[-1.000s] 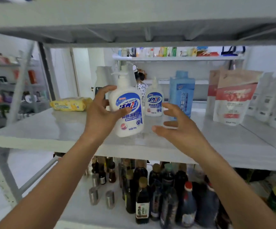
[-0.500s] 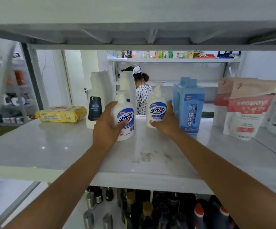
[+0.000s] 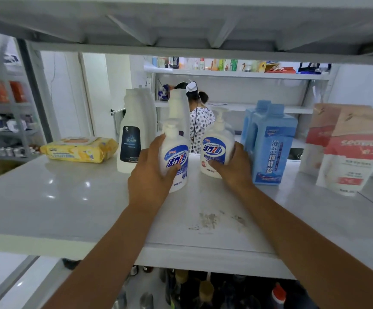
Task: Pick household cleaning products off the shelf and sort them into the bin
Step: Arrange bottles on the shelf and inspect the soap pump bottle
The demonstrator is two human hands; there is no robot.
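The left hand (image 3: pixel 152 175) grips a white pump bottle (image 3: pixel 177 162) with a blue label, thumb across the front, fingers curled round its far side. Whether its base rests on the white shelf (image 3: pixel 69 208) cannot be told. Just right of it, the right hand (image 3: pixel 235 167) wraps round a second pump bottle (image 3: pixel 216 150) of the same kind, which stands upright on the shelf. Blue bottles (image 3: pixel 270 148) stand just beyond the right hand's outer side, with red-and-white pouches (image 3: pixel 355 157) farther that way. Just past the left hand's outer side stands a tall white bottle with a dark label (image 3: pixel 132 141), then a yellow wipes pack (image 3: pixel 78 149). Dark bottles (image 3: pixel 192 291) fill the shelf below both arms.
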